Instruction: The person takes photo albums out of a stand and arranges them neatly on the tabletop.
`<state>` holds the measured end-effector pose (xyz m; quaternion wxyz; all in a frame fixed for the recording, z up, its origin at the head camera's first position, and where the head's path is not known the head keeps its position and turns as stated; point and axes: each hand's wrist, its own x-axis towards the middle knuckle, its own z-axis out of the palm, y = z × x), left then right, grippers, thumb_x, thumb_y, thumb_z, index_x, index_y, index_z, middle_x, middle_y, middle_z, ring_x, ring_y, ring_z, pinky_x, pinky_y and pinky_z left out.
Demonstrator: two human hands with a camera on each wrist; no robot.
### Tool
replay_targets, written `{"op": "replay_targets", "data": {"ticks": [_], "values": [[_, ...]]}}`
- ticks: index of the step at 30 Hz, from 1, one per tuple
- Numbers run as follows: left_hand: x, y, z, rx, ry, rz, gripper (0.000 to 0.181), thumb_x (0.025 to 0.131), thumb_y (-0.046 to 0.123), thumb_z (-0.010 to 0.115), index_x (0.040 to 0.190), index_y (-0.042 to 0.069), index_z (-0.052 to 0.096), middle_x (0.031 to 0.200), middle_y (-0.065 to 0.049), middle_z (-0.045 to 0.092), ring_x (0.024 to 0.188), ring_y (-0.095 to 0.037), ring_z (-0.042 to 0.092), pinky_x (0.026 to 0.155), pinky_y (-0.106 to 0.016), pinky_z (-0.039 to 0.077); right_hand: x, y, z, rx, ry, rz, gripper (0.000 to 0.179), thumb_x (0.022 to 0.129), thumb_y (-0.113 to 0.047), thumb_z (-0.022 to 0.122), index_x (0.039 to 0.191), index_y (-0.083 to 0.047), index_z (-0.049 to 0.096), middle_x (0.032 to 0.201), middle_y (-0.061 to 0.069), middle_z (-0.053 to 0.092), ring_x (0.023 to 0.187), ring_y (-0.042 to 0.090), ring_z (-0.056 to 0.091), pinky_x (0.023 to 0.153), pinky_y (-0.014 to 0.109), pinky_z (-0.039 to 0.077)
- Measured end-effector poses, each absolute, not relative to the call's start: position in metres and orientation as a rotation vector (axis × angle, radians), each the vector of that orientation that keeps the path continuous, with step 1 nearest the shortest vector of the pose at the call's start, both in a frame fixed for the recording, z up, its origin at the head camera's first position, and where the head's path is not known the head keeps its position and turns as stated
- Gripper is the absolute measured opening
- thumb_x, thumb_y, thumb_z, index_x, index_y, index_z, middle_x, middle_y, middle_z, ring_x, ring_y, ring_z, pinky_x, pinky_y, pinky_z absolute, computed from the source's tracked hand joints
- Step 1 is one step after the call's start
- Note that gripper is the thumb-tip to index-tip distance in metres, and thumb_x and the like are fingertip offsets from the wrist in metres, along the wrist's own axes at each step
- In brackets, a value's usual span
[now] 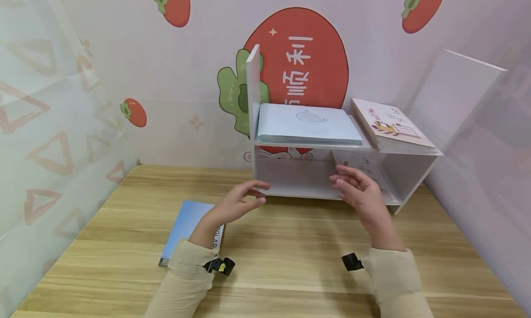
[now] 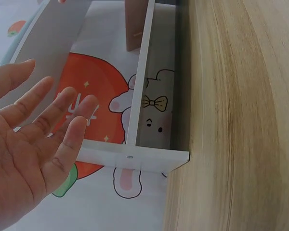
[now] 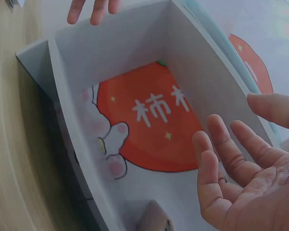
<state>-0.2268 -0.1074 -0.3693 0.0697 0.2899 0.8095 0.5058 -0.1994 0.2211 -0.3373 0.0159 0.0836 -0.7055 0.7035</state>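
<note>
My left hand hovers in front of the lower left part of a white desktop shelf, holding nothing. In the left wrist view its fingers are spread and relaxed. My right hand is before the shelf's lower right part, also with nothing in it; the right wrist view shows its fingers loosely bent. On the upper board lies a pale blue whale-cover book. To its right rests a cream book with a colourful drawing. Another book is inside the lower compartment, partly behind my right hand.
A blue book, with lettering on its spine, lies on the wooden table partly under my left forearm. White upright panels rise at both shelf ends. Behind stands a wall printed with red fruit.
</note>
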Motion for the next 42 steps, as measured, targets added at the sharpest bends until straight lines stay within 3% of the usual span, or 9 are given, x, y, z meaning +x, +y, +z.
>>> {"op": "replay_targets", "data": {"ticks": [10,19,30,38,42], "values": [[-0.232,-0.087,-0.372,0.938,2.389,1.613,0.043,0.099,0.012,0.061,0.139,-0.001,0.050,0.143,-0.023,0.051,0.127,-0.040,0.056,0.102,-0.054,0.049,-0.198,0.250,-0.338,0.319,-1.955,2.284,0.027,0.099,-0.010,0.061,0.124,-0.019,0.062,0.106,-0.009,0.072,0.096,0.004,0.067,0.078,0.019,0.055],[-0.238,-0.062,-0.376,0.914,2.360,1.616,0.049,0.098,0.016,0.063,0.142,0.000,0.048,0.145,-0.015,0.052,0.130,-0.035,0.054,0.104,-0.048,0.049,-0.194,0.270,-0.343,0.275,-1.838,2.317,0.028,0.098,-0.004,0.059,0.123,-0.016,0.064,0.106,-0.007,0.073,0.096,0.003,0.065,0.074,0.016,0.054],[-0.244,-0.029,-0.378,0.974,2.331,1.555,0.048,0.099,0.018,0.062,0.141,0.002,0.049,0.142,-0.016,0.055,0.128,-0.033,0.056,0.104,-0.039,0.050,-0.194,0.289,-0.346,0.172,-1.767,2.314,0.027,0.095,-0.002,0.063,0.118,-0.017,0.068,0.101,-0.009,0.073,0.093,0.002,0.064,0.071,0.016,0.054],[-0.241,-0.009,-0.381,0.927,2.305,1.537,0.049,0.098,0.018,0.064,0.142,0.005,0.049,0.143,-0.011,0.055,0.131,-0.028,0.055,0.109,-0.043,0.046,-0.196,0.306,-0.351,0.076,-1.756,2.267,0.028,0.093,0.000,0.065,0.111,-0.021,0.071,0.097,-0.013,0.073,0.091,-0.002,0.064,0.069,0.016,0.053],[-0.244,0.003,-0.381,0.956,2.307,1.539,0.050,0.097,0.018,0.065,0.143,0.004,0.049,0.144,-0.013,0.054,0.132,-0.029,0.054,0.108,-0.037,0.047,-0.197,0.315,-0.353,0.010,-1.749,2.259,0.029,0.093,0.000,0.065,0.111,-0.022,0.072,0.096,-0.014,0.072,0.088,-0.002,0.062,0.068,0.015,0.052]]}}
